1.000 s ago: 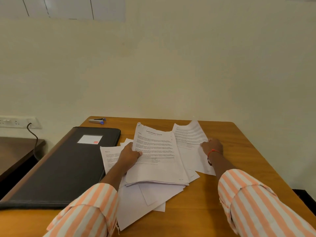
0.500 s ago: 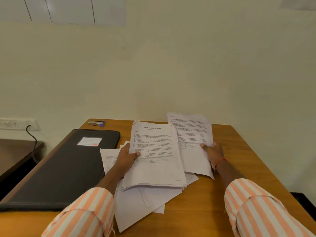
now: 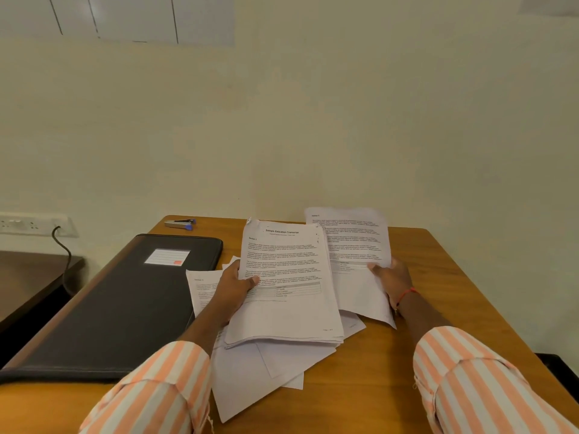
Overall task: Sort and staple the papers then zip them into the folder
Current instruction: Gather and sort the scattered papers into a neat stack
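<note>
1. Sorting is underway. My left hand (image 3: 233,285) grips the stack (image 3: 288,292) mid-table (image 3: 438,292), thumb curled over its left edge.
2. My right hand (image 3: 391,278) pinches a single sheet (image 3: 351,245) at 2 o'clock of the stack, lifted.
3. Loose sheets (image 3: 260,371) lie under the stack toward 6 o'clock (count unclear), probably unsorted.
4. Stapler (image 3: 181,223) sits at 11 o'clock, untouched. I see no staples.
5. Folder (image 3: 125,302) at 9 o'clock lies closed. Stapling, filing and zipping remain.
</note>
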